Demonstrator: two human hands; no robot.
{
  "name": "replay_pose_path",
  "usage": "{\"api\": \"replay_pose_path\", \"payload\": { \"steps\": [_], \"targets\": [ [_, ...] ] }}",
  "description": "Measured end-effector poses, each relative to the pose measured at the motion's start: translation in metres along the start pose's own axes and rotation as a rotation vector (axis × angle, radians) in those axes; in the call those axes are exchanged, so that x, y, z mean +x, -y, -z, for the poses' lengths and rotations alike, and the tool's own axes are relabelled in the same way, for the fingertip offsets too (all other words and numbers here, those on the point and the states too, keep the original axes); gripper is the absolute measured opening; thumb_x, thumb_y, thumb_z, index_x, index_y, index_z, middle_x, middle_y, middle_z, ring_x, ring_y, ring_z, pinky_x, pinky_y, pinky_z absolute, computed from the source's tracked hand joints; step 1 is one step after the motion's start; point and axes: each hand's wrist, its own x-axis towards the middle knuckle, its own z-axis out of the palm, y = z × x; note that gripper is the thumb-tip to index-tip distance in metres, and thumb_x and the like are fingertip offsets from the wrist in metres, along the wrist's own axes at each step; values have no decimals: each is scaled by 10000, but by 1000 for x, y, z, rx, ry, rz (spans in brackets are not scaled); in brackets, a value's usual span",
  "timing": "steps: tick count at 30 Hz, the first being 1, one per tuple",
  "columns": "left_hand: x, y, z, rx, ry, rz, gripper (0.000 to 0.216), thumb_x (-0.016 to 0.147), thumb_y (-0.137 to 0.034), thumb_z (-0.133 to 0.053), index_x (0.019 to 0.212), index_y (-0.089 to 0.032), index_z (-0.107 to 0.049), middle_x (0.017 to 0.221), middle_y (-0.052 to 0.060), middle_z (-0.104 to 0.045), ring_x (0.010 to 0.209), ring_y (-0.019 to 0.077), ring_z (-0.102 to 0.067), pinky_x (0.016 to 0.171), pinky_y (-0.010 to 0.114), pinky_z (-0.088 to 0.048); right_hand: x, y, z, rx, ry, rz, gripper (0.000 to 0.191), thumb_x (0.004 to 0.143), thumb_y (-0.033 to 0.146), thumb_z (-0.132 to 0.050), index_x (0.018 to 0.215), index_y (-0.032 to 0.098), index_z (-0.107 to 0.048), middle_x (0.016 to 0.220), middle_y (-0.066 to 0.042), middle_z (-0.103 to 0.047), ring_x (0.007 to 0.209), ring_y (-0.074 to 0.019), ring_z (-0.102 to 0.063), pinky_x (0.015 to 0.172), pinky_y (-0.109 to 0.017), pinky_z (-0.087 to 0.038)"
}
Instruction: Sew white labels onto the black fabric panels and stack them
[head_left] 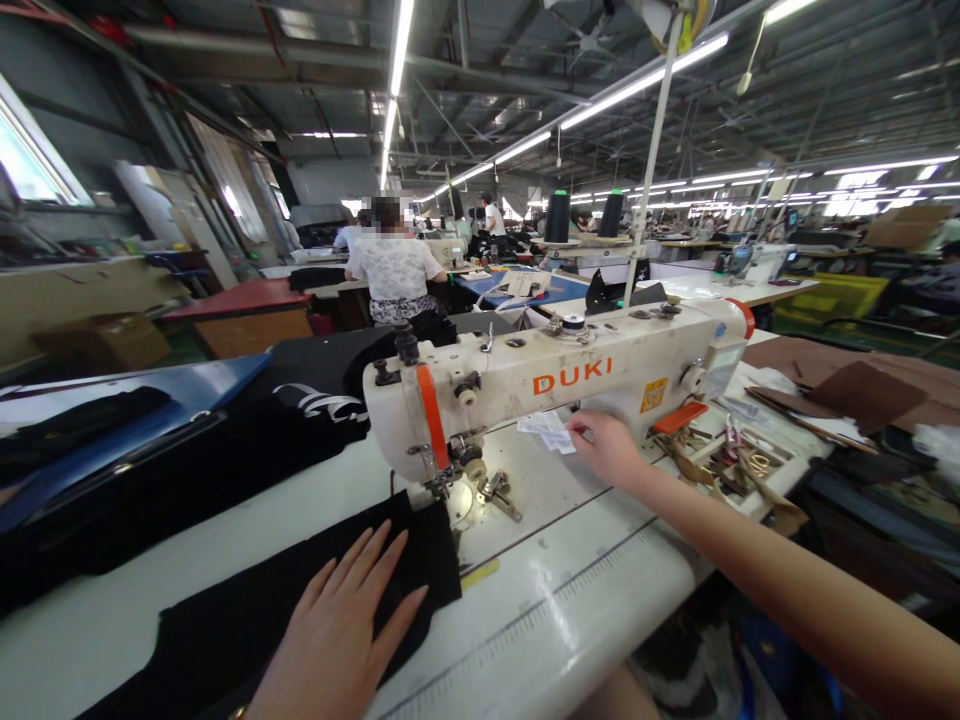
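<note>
My left hand (349,610) lies flat with its fingers stretched out on a piece of black fabric (225,610). The fabric's right end reaches the needle area of a white sewing machine (510,385) marked DUKI. Under the machine's arm, my right hand (609,446) has its fingers pinched together at the right edge of some white printed labels (550,432). These labels rest on the machine bed, left of my fingertips. A small metal guide (499,492) sits beside the presser foot, between the fabric and the labels.
A tray (780,480) of scissors and small tools stands at the right of the machine. More black fabric (247,450) lies behind on the left, brown pieces (862,390) on the right. A person in a patterned white shirt (394,270) sits ahead, facing away.
</note>
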Motion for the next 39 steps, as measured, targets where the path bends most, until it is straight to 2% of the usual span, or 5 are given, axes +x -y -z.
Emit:
{"api": "replay_pose_path", "payload": {
  "steps": [6,17,21,28,39],
  "targets": [
    [0,-14,17,-88,-254,-132,463,884,-460,-515,1283,-230,-561,1367,97,-570,1224,275,-559,1051,490,-429,-9,17,13,382,29,39,90,807,195,-478,779,182,-563,749,-6,-634,735,-159,-603,698,-270,-465],
    [23,-86,51,-673,-249,-19,329,860,-257,-602,1187,-236,-603,1092,29,-723,984,167,-688,869,280,-569,-65,120,24,604,239,365,92,885,172,-545,811,192,-595,781,13,-642,733,-112,-592,704,-216,-450],
    [8,-67,65,-670,-223,10,143,888,-261,-545,862,-246,-686,813,-28,-733,716,118,-697,664,189,-570,-72,135,7,640,181,428,84,890,172,-570,825,191,-620,792,0,-662,743,-119,-610,703,-216,-464],
    [13,-11,50,-230,-350,-77,238,932,-244,-441,863,-185,-661,838,39,-706,775,170,-670,755,295,-561,-58,124,-36,430,168,535,154,906,142,-517,949,172,-662,921,-61,-698,876,-168,-623,819,-300,-497],
    [33,-21,15,-115,-94,-255,260,917,-83,-423,842,-163,-659,841,53,-673,809,180,-613,759,324,-548,-61,132,-47,73,371,789,244,956,210,-467,1099,134,-649,1104,-88,-656,1072,-201,-561,999,-341,-427]
  ]
}}
